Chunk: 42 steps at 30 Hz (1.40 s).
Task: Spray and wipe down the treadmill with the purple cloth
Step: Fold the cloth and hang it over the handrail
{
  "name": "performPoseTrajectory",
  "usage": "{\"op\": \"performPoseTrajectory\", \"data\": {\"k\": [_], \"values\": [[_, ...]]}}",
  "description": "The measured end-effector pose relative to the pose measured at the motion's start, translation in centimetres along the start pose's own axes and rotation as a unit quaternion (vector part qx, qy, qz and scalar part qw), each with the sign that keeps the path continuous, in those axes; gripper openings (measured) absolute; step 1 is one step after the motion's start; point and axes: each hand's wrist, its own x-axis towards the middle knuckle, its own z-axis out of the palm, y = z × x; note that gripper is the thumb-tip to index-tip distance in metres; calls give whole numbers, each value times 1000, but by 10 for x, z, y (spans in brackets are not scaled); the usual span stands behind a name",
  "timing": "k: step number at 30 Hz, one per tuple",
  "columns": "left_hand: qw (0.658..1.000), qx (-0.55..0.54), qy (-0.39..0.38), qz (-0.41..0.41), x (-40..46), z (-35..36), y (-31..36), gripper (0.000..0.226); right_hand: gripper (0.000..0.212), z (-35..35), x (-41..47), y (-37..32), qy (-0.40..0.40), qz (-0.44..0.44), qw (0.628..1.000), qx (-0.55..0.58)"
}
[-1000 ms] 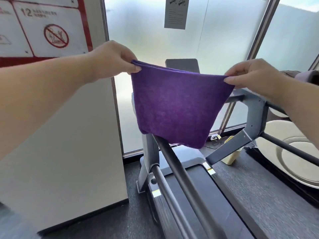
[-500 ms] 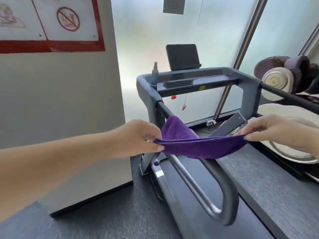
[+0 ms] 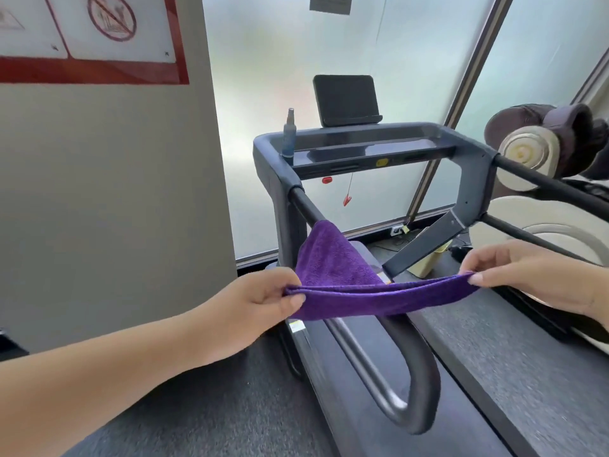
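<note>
The purple terry-pile cloth (image 3: 333,268) is held out over the left handrail (image 3: 308,209) of the grey-framed treadmill (image 3: 474,179). Its far corner lies draped on that black rail, while the near folded edge is stretched level between both hands. The left hand (image 3: 253,308) pinches the cloth's left end between thumb and curled fingers. The right hand (image 3: 527,278) pinches the right end in the same way. Neither hand holds anything else.

Assessment of handling: the cloth appears light, soft and wholly limp. It sags between the two grips and folds over the rail without resistance. It should conform readily to the round rail and the flat console (image 3: 369,153). The pile looks grippy rather than slick, so a light pinch is sufficient. For wiping, it would be better bunched or folded into one palm than held by its ends.

The slim blue spray bottle (image 3: 289,136) stands upright on the console's left corner, well apart from both hands. It looks small, light and easily tipped; take it round the body.
</note>
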Motion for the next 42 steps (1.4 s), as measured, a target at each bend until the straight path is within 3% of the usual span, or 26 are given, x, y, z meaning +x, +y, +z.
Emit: {"op": "performPoseTrajectory", "data": {"k": [3,7,14,19,23,25,26,29,31,34,38,41,42], "values": [[986,-98,131,-22,25,0,9,22,22,-2,29,-9,28,-39,995,91],[948,-172,260,-70,71,-1,6,24,24,-6,85,-10,26,-15,986,165],[900,-163,356,-193,149,-8,-48,23,11,5,188,14,61,53,969,235],[858,-235,334,-310,175,0,-91,21,12,36,232,43,50,125,963,235],[799,-346,326,-368,179,38,-101,22,13,73,239,56,8,157,946,282],[788,-371,304,-386,173,56,-99,25,9,94,232,67,-3,173,937,302],[787,-373,290,-396,170,64,-99,31,14,106,226,73,-26,188,930,315],[788,-399,218,-416,159,76,-101,60,59,137,203,83,-84,271,883,373],[786,-438,156,-408,155,78,-100,73,65,149,187,83,-124,298,848,421],[784,-463,127,-392,152,73,-95,71,75,160,171,79,-168,310,801,484],[785,-465,121,-392,151,71,-86,61,54,159,167,69,-124,286,811,495],[771,-501,150,-364,150,71,-82,33,41,149,168,71,-63,273,825,491],[763,-511,168,-357,149,69,-82,27,35,145,168,75,-34,278,813,511]]}}
